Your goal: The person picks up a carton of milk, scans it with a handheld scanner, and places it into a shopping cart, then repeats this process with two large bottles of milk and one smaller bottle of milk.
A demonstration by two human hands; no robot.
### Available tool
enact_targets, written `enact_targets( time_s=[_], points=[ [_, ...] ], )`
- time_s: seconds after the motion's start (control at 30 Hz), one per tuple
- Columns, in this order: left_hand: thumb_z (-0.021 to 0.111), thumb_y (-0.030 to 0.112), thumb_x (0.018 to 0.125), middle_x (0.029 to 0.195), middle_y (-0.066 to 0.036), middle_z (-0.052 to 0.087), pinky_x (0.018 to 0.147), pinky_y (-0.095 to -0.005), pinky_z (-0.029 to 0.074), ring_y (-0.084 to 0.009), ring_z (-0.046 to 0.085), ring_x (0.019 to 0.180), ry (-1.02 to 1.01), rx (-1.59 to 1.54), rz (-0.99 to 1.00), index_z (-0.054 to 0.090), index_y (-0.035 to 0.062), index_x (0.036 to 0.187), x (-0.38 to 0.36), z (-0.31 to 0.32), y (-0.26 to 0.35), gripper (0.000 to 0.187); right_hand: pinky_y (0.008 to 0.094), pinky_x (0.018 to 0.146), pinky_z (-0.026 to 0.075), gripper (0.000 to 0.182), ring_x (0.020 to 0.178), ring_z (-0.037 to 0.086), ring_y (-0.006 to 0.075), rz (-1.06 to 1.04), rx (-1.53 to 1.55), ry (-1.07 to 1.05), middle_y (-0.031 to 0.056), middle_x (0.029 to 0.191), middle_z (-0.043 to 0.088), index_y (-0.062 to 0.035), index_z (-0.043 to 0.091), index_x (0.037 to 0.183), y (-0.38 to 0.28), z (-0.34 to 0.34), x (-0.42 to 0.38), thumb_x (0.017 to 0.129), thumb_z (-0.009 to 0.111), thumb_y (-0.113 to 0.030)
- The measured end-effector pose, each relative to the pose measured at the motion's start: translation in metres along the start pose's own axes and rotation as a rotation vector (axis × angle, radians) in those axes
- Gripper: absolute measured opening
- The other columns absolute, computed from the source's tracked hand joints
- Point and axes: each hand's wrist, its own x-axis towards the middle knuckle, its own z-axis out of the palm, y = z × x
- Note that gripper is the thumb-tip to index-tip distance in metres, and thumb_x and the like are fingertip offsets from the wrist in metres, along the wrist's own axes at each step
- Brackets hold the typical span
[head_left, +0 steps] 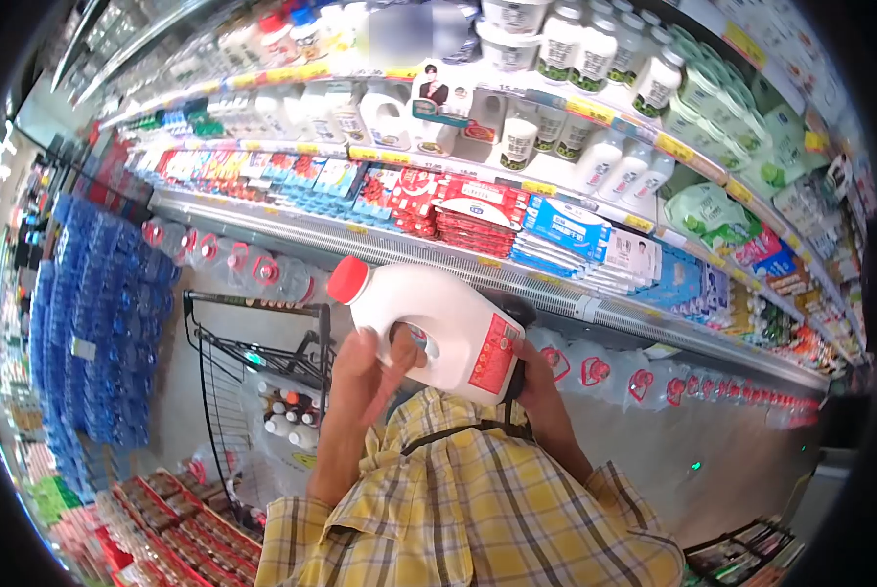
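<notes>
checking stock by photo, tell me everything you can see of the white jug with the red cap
The white jug looks like opaque plastic, with a red screw cap at its upper left, a moulded loop handle and a red label on its right end. It lies tilted, nearly on its side, held up before the chilled shelves. The left hand grips through the handle; the right hand supports the bottom end together with a dark object. The label print is too small to read.

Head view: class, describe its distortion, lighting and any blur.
Head view: fisheye bends the shelf rails into arcs, with black corners; bright, even store lighting; a blurred patch sits on the top shelf; the white jug, between the left hand and right hand, looks sharp.
</notes>
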Motion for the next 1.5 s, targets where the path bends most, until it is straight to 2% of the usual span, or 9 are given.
enact_targets(
  time_s=[0.07, 0.1, 0.23, 0.37, 0.6, 0.97, 1.17, 1.37, 1.5],
  points=[
    [0.059, 0.042, 0.088, 0.08, -0.005, 0.05, 0.074, -0.0322, 0.045, -0.0174, 0.054, 0.07, -0.251, 0.382, 0.01, 0.044, -0.0007, 0.119, 0.001, 0.002, 0.005, 0.055, 0.0341, 0.088, 0.05, 0.055, 0.103, 0.059, 0.0196, -0.005, 0.066, 0.047, 0.0099, 0.117, 0.057, -0.0021, 0.044, 0.128, 0.002, -0.004, -0.004, 0.082, 0.064, -0.024],
    [0.074, 0.037, 0.078, 0.101, -0.01, 0.056, 0.091, -0.037, 0.043, -0.019, 0.055, 0.101, -0.313, 0.379, -0.104, 0.04, -0.0011, 0.124, 0.003, -0.007, 0.012, 0.069, 0.0341, 0.088, 0.05, 0.055, 0.103, 0.059, 0.0196, -0.014, 0.074, 0.048, 0.0099, 0.117, 0.057, -0.0021, 0.044, 0.128, 0.004, -0.01, -0.003, 0.082, 0.064, -0.024],
    [0.088, 0.023, 0.059, 0.129, -0.012, 0.046, 0.104, -0.0383, 0.033, -0.0223, 0.042, 0.124, -0.36, 0.911, 0.02, 0.033, -0.0017, 0.132, 0.018, -0.024, 0.032, 0.094, 0.0373, 0.091, 0.049, 0.057, 0.104, 0.06, 0.0254, -0.037, 0.075, -0.028, 0.0151, 0.12, 0.058, 0.0016, 0.043, 0.13, -0.017, 0.021, -0.026, 0.088, 0.058, -0.034],
    [0.089, 0.023, 0.052, 0.135, -0.017, 0.043, 0.103, -0.0401, 0.035, -0.0269, 0.041, 0.127, -0.462, 0.926, 0.284, 0.018, 0.0042, 0.143, 0.054, -0.031, 0.025, 0.117, 0.0367, 0.087, 0.05, 0.045, 0.102, 0.061, 0.0261, -0.373, -0.53, -0.122, 0.0137, 0.117, 0.059, -0.0032, 0.046, 0.129, -0.022, 0.035, -0.042, 0.096, 0.044, -0.033],
    [0.089, 0.028, 0.05, 0.13, -0.02, 0.048, 0.097, -0.0412, 0.042, -0.0277, 0.051, 0.117, -0.861, 0.52, 0.01, 0.025, 0.0049, 0.141, 0.062, 0.017, 0.013, 0.113, 0.0361, 0.082, 0.051, 0.043, 0.098, 0.061, 0.0247, -0.116, -0.262, -0.129, 0.0126, 0.114, 0.06, -0.004, 0.048, 0.127, -0.005, 0.037, -0.011, 0.096, 0.044, -0.034],
    [0.077, 0.02, 0.069, 0.105, -0.013, 0.059, 0.082, -0.0319, 0.05, -0.0191, 0.06, 0.094, -0.128, 0.485, 0.08, 0.045, -0.0054, 0.121, 0.053, 0.017, -0.003, 0.067, 0.035, 0.073, 0.052, 0.04, 0.091, 0.062, 0.0223, 0.388, 0.267, -0.091, 0.0106, 0.109, 0.061, -0.0055, 0.051, 0.122, 0.013, 0.011, 0.024, 0.096, 0.044, -0.035],
    [0.072, 0.025, 0.074, 0.11, -0.015, 0.057, 0.085, -0.034, 0.05, -0.0215, 0.059, 0.098, -0.015, 0.387, 0.102, 0.044, -0.0053, 0.123, 0.058, 0.001, 0.0, 0.064, 0.0225, 0.044, 0.039, 0.035, 0.06, 0.049, 0.0069, 0.272, 0.052, -0.003, -0.0018, 0.086, 0.059, -0.0161, 0.056, 0.109, -0.007, -0.004, 0.012, 0.096, 0.039, -0.044],
    [0.069, 0.034, 0.077, 0.122, -0.017, 0.055, 0.093, -0.0441, 0.048, -0.0304, 0.057, 0.109, -0.081, 0.141, 0.079, 0.039, -0.0017, 0.131, 0.061, -0.034, -0.018, 0.071, 0.0265, 0.054, 0.048, 0.045, 0.077, 0.058, 0.0119, 0.345, 0.39, -0.377, 0.0017, 0.099, 0.06, -0.0114, 0.052, 0.119, -0.01, 0.002, 0.015, 0.096, 0.038, -0.048],
    [0.07, 0.041, 0.073, 0.122, -0.018, 0.054, 0.093, -0.0457, 0.048, -0.0323, 0.058, 0.107, -0.158, 0.053, 0.125, 0.037, -0.0018, 0.131, 0.061, -0.052, -0.029, 0.079, 0.0314, 0.076, 0.052, 0.049, 0.094, 0.06, 0.0157, 0.21, 0.153, -0.003, 0.0054, 0.111, 0.06, -0.0074, 0.049, 0.125, -0.005, 0.034, 0.009, 0.097, 0.037, -0.045]
  ],
)
